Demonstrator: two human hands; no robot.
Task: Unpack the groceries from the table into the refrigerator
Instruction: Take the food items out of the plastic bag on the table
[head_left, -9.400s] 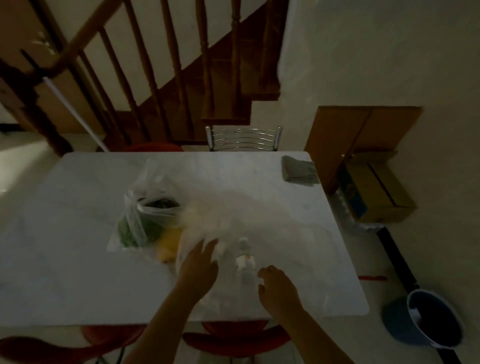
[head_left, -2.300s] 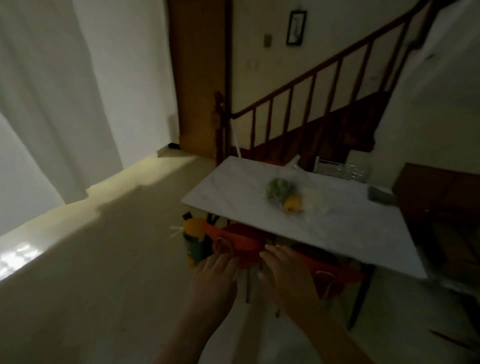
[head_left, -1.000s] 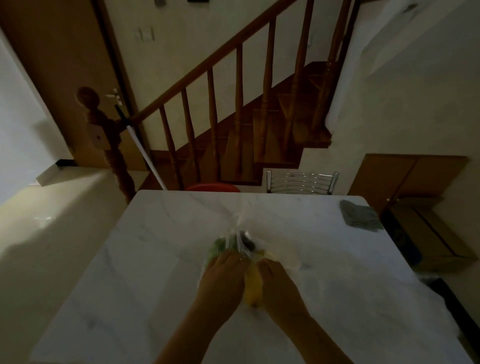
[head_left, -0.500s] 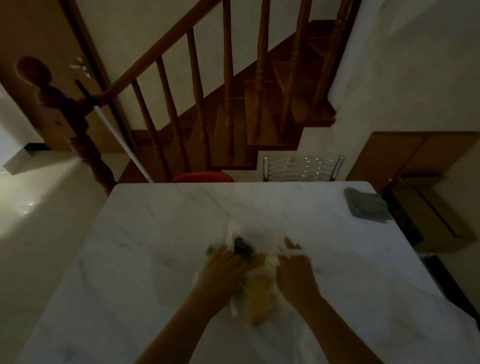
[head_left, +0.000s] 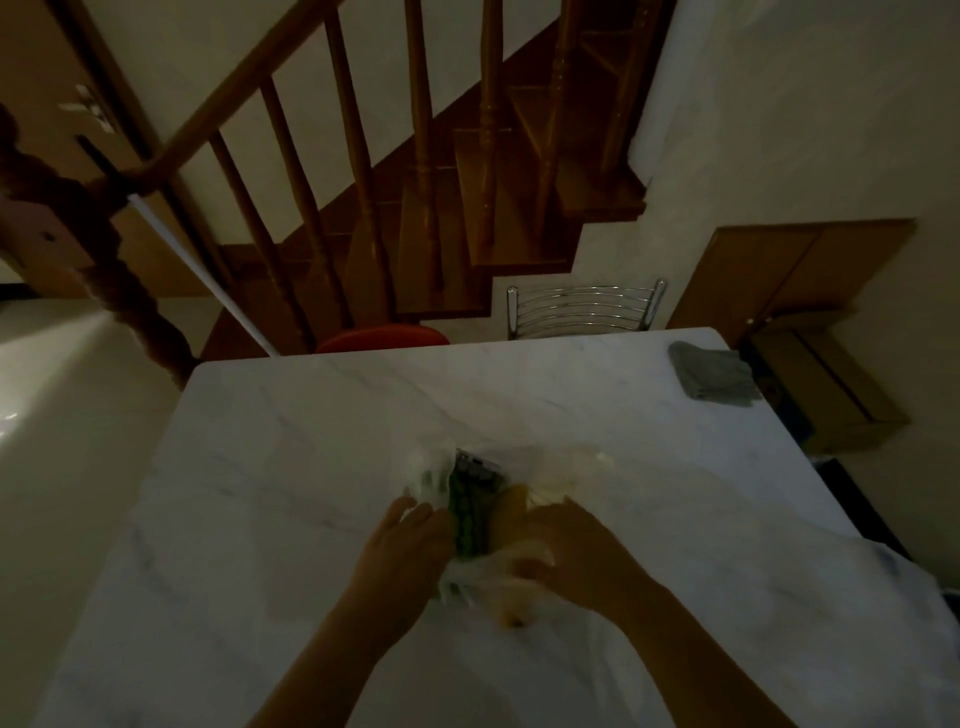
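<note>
A clear plastic grocery bag (head_left: 561, 475) lies in the middle of the white marble table (head_left: 291, 467). Green vegetables (head_left: 467, 512) and a yellow fruit (head_left: 509, 512) show through it. My left hand (head_left: 408, 551) grips the bag's left side beside the greens. My right hand (head_left: 576, 551) grips the plastic on the right, over the yellow fruit. The room is dim and the bag is blurred. No refrigerator is in view.
A grey folded cloth (head_left: 714, 376) lies at the table's far right corner. A metal chair back (head_left: 584, 312) and a red seat (head_left: 382, 338) stand behind the table. Wooden stairs with a banister (head_left: 322, 171) rise beyond. Cardboard boxes (head_left: 826, 379) sit on the right.
Both hands have stayed at the bag and closed in on its two sides. The plastic is pulled apart and the greens show more between my hands.
</note>
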